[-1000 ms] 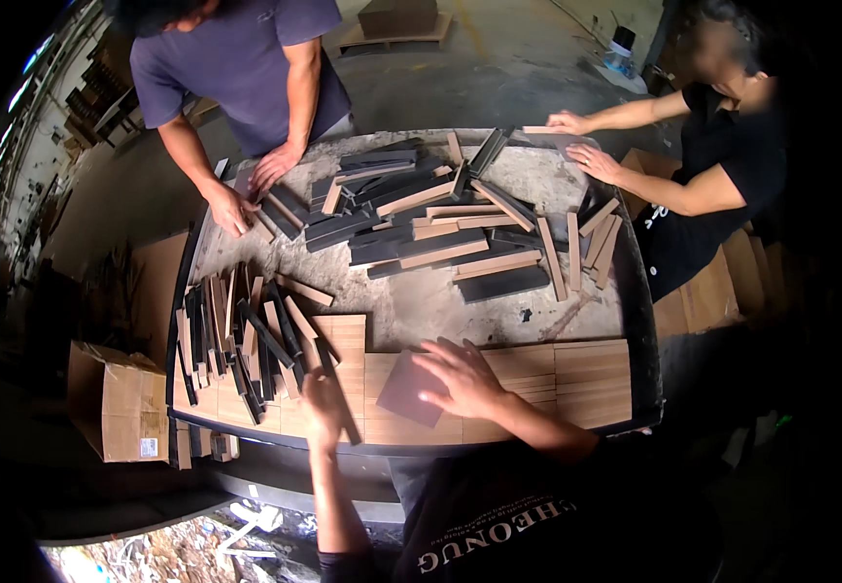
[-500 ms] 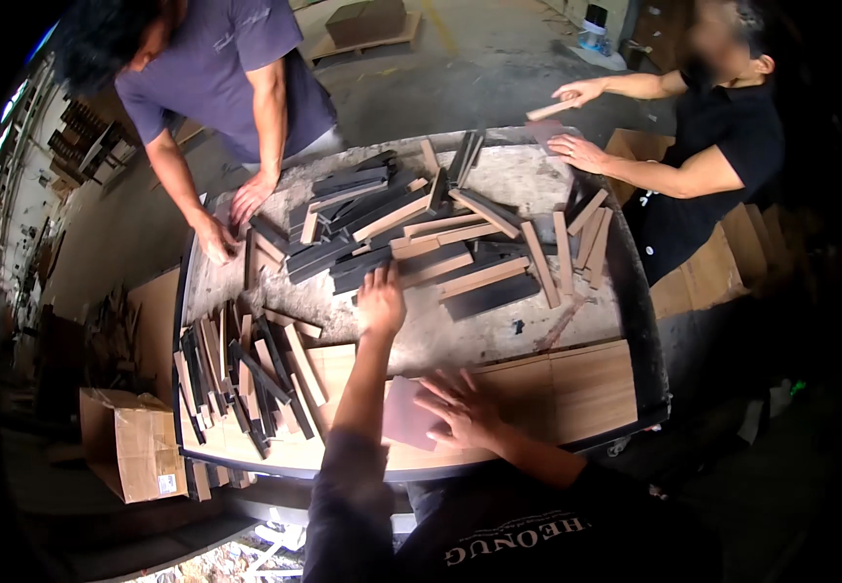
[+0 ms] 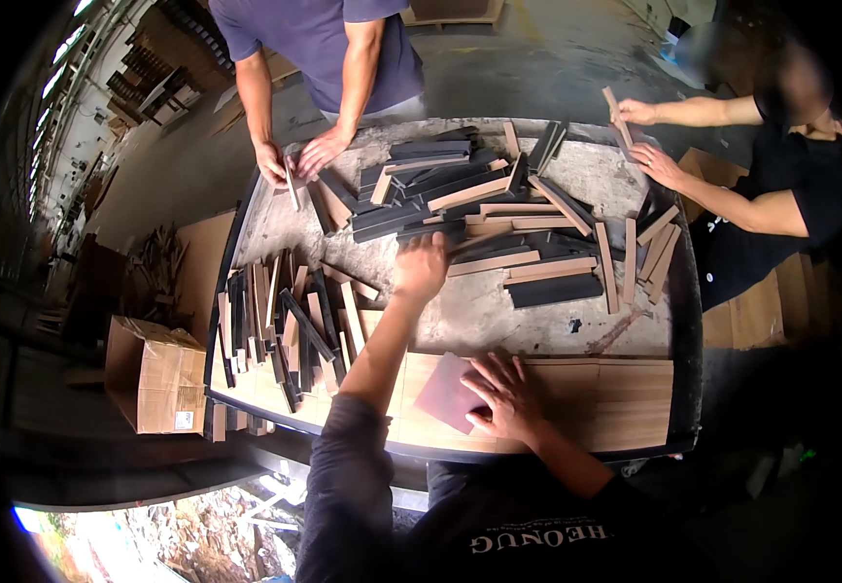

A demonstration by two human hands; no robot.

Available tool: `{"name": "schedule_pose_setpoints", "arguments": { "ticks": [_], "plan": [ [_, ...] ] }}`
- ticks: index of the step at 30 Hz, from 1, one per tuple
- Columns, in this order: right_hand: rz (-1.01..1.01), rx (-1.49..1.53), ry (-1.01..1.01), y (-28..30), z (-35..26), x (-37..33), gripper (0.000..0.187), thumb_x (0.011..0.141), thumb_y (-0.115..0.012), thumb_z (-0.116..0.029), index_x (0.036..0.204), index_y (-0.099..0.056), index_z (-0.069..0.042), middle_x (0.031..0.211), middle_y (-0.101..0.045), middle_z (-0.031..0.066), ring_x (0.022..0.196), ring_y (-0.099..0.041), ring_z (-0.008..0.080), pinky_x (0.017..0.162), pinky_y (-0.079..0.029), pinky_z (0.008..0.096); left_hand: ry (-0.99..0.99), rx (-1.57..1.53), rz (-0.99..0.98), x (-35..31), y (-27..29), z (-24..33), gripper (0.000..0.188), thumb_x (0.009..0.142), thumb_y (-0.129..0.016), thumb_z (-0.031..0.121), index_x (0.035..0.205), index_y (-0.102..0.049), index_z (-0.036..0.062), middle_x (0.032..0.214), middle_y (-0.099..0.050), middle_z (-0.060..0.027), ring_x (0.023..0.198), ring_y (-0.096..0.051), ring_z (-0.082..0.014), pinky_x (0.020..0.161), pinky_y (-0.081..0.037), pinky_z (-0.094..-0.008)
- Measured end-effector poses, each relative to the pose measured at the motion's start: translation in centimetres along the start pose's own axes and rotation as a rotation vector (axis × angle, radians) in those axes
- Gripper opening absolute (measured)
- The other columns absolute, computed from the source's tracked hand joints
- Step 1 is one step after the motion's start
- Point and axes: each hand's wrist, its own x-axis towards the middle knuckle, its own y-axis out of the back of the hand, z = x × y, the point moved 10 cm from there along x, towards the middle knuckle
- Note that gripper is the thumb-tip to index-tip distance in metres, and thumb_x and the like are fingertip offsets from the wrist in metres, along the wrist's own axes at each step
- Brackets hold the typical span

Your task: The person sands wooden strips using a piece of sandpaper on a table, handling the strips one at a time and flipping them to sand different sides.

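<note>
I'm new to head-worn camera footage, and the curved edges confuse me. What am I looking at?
One fisheye camera on a person's head looks down here; its wide lens bends straight edges. No machine shows: the two bare hands nearest the camera are the wearer's own. The left hand is at the middle heap of dark and wood-coloured strips; whether it grips one is hard to tell. The right hand rests, fingers spread, on a purplish sheet over pale wooden pieces along the near edge of the table. A co-worker in purple and another in black also handle pieces.
</note>
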Motion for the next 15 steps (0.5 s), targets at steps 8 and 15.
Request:
{"name": "schedule_pose_setpoints", "arguments": {
  "ticks": [8, 15],
  "plan": [
    [0.096, -0.034, 0.018, 0.0, 0.8, -0.8, 0.063, 0.076, -0.062, -0.049, 0.13, -0.05, -0.021, 0.142, -0.04, 0.0068, 0.134, -0.033, 0.0283, 0.11, -0.016, 0.0532, 0.633, -1.496, -0.172, -14.9, -1.0, 0.4, 0.04, 0.097, -0.045, 0.039, 0.106, -0.055, 0.0022, 0.059, -0.049, -0.0014, 0.054, -0.049, -0.0106, 0.053, -0.04, -0.0221],
    [-0.015, -0.05, -0.008, -0.8, 0.9, -0.5, 0.064, 0.077, -0.059, -0.051, 0.132, -0.049, -0.02, 0.146, -0.033, 0.0078, 0.138, -0.025, 0.0294, 0.111, -0.014, 0.0553, 1.06, -2.404, -0.067, -24.9, -3.4, 7.4, 0.043, 0.09, -0.055, 0.028, 0.121, -0.05, -0.0016, 0.079, -0.052, -0.0024, 0.063, -0.044, -0.0115, 0.059, -0.038, -0.0233]
  ]
}}
